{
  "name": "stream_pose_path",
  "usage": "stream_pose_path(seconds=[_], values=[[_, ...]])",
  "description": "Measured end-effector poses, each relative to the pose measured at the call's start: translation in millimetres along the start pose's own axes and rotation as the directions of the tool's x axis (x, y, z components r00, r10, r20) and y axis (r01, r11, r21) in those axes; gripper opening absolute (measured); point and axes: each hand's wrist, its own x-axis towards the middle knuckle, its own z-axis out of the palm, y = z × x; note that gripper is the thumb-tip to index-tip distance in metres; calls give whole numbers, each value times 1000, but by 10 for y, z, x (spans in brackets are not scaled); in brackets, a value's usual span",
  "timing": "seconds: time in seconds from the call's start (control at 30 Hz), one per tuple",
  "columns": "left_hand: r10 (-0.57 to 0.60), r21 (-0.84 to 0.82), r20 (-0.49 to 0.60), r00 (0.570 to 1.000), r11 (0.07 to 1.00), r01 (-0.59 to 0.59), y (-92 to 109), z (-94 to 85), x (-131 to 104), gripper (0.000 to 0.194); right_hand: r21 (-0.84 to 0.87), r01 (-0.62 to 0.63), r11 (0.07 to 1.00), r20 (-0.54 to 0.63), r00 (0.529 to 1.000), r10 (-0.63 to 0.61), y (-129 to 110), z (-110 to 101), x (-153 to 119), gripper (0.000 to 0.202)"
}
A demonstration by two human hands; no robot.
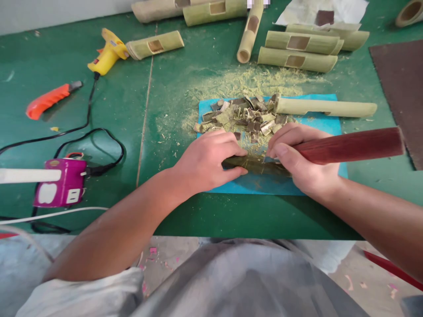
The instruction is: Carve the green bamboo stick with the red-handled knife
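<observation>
A dark green-brown bamboo piece lies across the lower part of a blue mat. My left hand is closed around its left end, thumb below and fingers above. In my right hand is a tool with a thick dark red wooden handle, which points out to the right. The tool's working end is hidden by my fingers, which are at the bamboo piece's right part. Bamboo scraps and pale dust are heaped just beyond both hands. A pale bamboo length rests behind my right hand.
Several bamboo tubes with cut windows lie along the back. To the left are a yellow heat gun, an orange utility knife and a purple power adapter with cords. A brown sheet covers the right side.
</observation>
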Motion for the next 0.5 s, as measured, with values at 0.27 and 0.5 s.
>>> stream_pose_path(seconds=[0.27, 0.5], values=[[-14, 8, 21, 1000, 1000, 14, 0, -2, 2, 25, -23, -31, 999, -6, 999, 31, -3, 2, 16, 26], [-3, -11, 3, 1000, 1000, 3, 6, 1, 8, 24, -37, -20, 999, 33, 999, 21, -38, 11, 11, 21]])
